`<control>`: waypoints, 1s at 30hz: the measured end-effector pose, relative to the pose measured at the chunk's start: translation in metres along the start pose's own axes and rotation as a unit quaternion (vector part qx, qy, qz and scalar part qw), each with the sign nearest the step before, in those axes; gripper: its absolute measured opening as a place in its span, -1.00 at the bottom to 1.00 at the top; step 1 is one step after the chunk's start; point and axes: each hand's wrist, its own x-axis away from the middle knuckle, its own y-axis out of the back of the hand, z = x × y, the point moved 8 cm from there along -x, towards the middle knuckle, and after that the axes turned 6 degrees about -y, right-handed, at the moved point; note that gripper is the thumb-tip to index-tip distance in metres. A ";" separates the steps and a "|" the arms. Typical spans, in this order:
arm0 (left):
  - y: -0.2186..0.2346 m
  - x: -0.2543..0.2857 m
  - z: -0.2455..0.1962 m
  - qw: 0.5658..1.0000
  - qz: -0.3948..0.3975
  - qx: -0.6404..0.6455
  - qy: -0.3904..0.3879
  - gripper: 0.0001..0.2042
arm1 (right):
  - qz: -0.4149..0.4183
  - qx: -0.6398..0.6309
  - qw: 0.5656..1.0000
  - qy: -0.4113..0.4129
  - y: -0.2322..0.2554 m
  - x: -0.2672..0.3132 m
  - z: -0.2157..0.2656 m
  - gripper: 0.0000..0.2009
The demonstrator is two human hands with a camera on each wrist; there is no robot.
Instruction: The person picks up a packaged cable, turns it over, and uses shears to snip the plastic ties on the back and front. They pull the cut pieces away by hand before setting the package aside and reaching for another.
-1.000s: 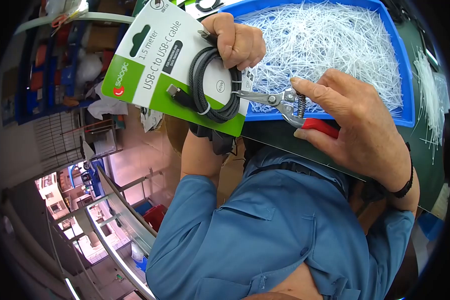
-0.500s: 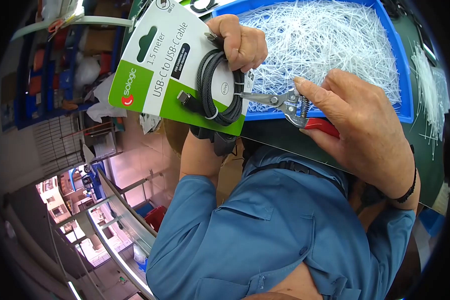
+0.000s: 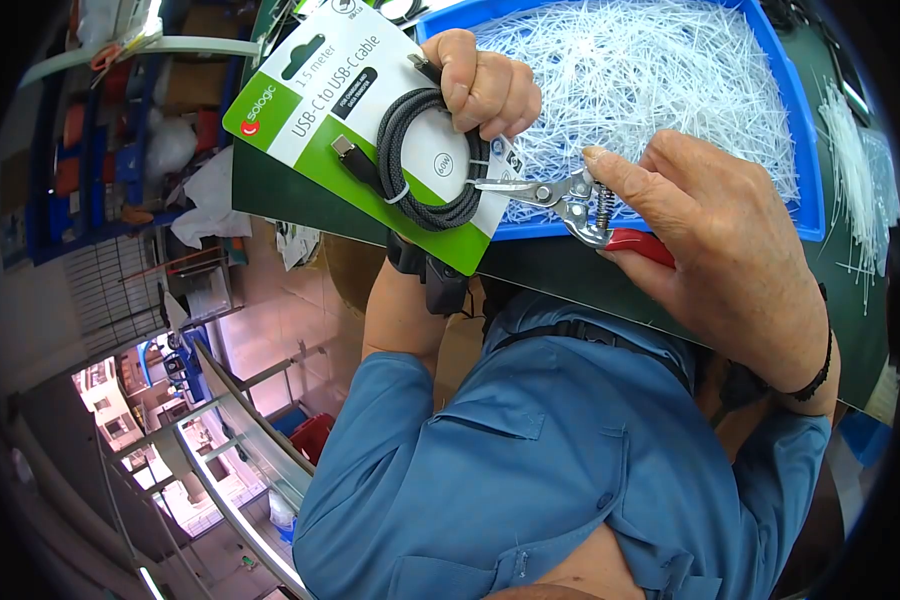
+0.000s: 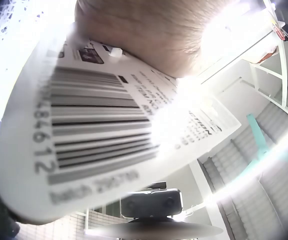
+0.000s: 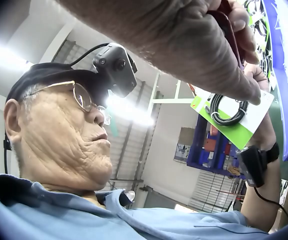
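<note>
My left hand [image 3: 488, 92] grips the upper right edge of a white and green cable card [image 3: 295, 115], with fingers curled over it. On its front a coiled black braided USB-C cable [image 3: 395, 150] is held by thin white ties. The right hand [image 3: 725, 230] holds red-handled snips [image 3: 575, 205], their blade tips right at the tie on the coil's right side. In the left wrist view the card's printed back [image 4: 94, 120] shows a barcode and a small white tie head [image 4: 116, 52]. Beyond the right hand, the coil [image 5: 229, 112] shows in the right wrist view.
Behind the hands a blue tray [image 3: 815, 180] holds a heap of white plastic tie offcuts [image 3: 650, 80]. A bundle of long white cable ties [image 3: 850, 180] lies right of it on the green table [image 3: 300, 200]. More packaged cables are partly visible at the far edge.
The card has tilted, its left end swinging up and away, with the left hand shifting slightly right. The right hand and snips stay nearly in place, blade tips still at the coil.
</note>
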 end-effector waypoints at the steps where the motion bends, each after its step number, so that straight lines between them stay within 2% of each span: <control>1: -0.001 0.002 0.002 1.000 0.000 0.001 0.000 -0.64 | 0.000 0.001 1.000 0.001 0.000 0.000 0.000 -0.30; 4: -0.001 0.006 0.005 0.994 -0.089 0.057 -0.029 -0.72 | -0.006 -0.006 1.000 0.002 0.002 -0.002 -0.002 -0.30; 5: -0.007 0.005 0.008 0.994 -0.090 0.056 -0.028 -0.72 | -0.012 -0.014 1.000 0.003 0.003 -0.003 -0.002 -0.29; 8: -0.007 0.001 0.013 0.969 -0.187 0.145 -0.067 -0.81 | -0.019 -0.026 0.999 0.005 0.010 -0.004 -0.001 -0.29; 12: -0.002 0.006 0.019 0.957 -0.203 0.194 -0.078 -0.81 | -0.025 -0.015 1.000 -0.003 0.015 -0.004 -0.005 -0.28; 14: -0.003 0.006 0.020 0.955 -0.204 0.198 -0.081 -0.80 | -0.042 0.017 0.999 -0.013 0.035 -0.047 0.030 -0.27; 15: -0.003 0.006 0.020 0.954 -0.206 0.201 -0.084 -0.79 | -0.042 0.016 0.999 -0.013 0.034 -0.046 0.028 -0.27; 17: -0.004 0.006 0.019 0.953 -0.208 0.203 -0.087 -0.79 | -0.036 0.011 0.999 -0.012 0.011 -0.007 -0.007 -0.28; 21: -0.004 0.005 0.017 0.953 -0.220 0.190 -0.080 -0.79 | -0.025 0.006 1.000 -0.012 0.014 -0.019 0.004 -0.29; 30: -0.004 0.003 0.009 0.965 -0.192 0.153 -0.092 -0.81 | -0.025 0.002 1.000 -0.015 0.007 -0.004 -0.006 -0.30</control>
